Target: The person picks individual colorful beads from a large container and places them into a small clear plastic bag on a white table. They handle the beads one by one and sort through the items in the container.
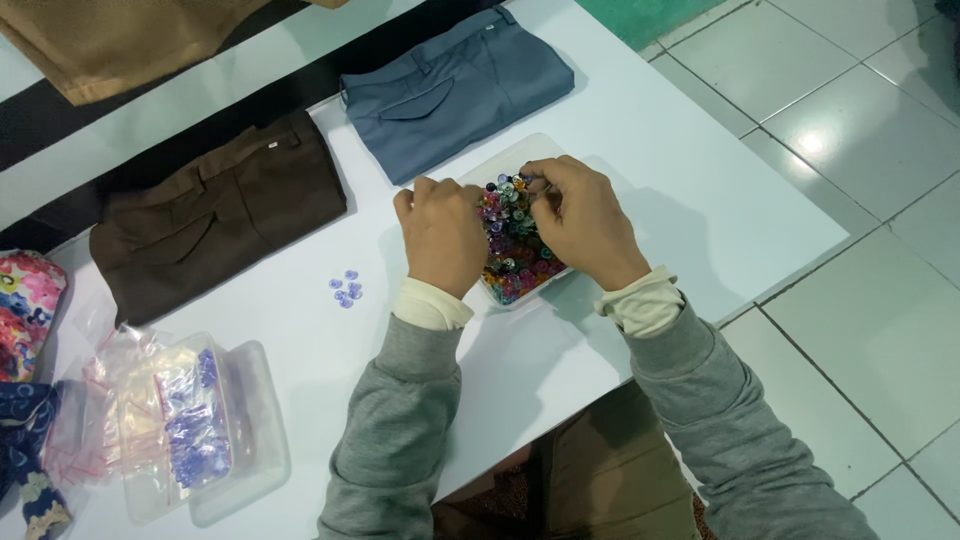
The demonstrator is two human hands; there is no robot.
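The left hand (440,240) rests with curled fingers on the near-left edge of a white tray (500,165), its fingertips among the coloured buttons (512,250); I cannot tell if it pinches one. The right hand (580,222) bends over the far end of the same pile, thumb and forefinger closed narrow on what seems to be one small button, but this is too small to be sure.

The tray stands near the right part of the worktop (700,200), between the two hands, and it is full to the rim. In my judgement a push from either wrist could tip it or send buttons rolling, and the floor (860,280) is close on the right side, so they would scatter on the tiles. The small group of pale blue buttons (345,290) lies loose left of the hands, and a sleeve could sweep it away.

From left to right on the white worktop: flowered cloth (25,310), clear bags with purple-blue buttons in a plastic box (195,430), folded brown trousers (215,215), then folded grey-blue trousers (455,85) just behind the tray. The floor is of pale glossy tiles that reflect a lamp.
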